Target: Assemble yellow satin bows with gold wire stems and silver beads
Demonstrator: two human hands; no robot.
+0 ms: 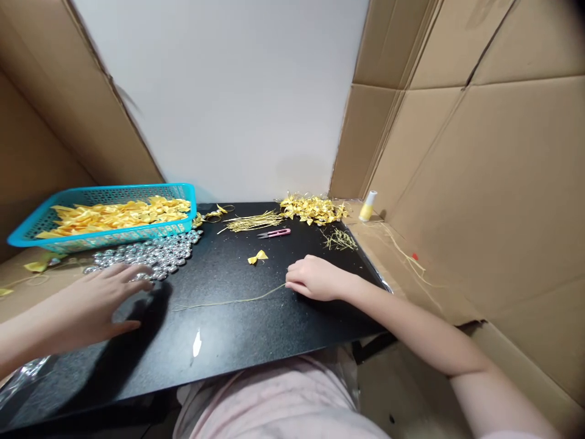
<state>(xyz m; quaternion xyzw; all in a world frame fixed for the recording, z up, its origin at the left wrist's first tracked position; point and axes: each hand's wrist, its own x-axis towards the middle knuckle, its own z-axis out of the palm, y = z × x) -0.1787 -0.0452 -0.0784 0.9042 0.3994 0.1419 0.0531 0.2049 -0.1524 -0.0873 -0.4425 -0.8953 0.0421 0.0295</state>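
Note:
My right hand (313, 278) is closed on one end of a thin gold cord (233, 302), whose other end trails left over the black tabletop (237, 335). My left hand (98, 302) hovers with fingers spread at the near edge of a pile of shiny silver beads (159, 253); nothing shows in its grasp. A single yellow ribbon bow (258, 257) lies just beyond the cord. Pink-handled thread snips (274, 233) rest behind it, next to a bundle of cut gold cords (253, 221).
A blue basket (194, 210) of yellow ribbon bows stands at the back left. Finished-looking bows with loops (313, 209) are heaped at the back right, near cord scraps (340, 239). A spool of yellow thread (367, 207) stands on cardboard. Cardboard walls (493, 183) enclose both sides.

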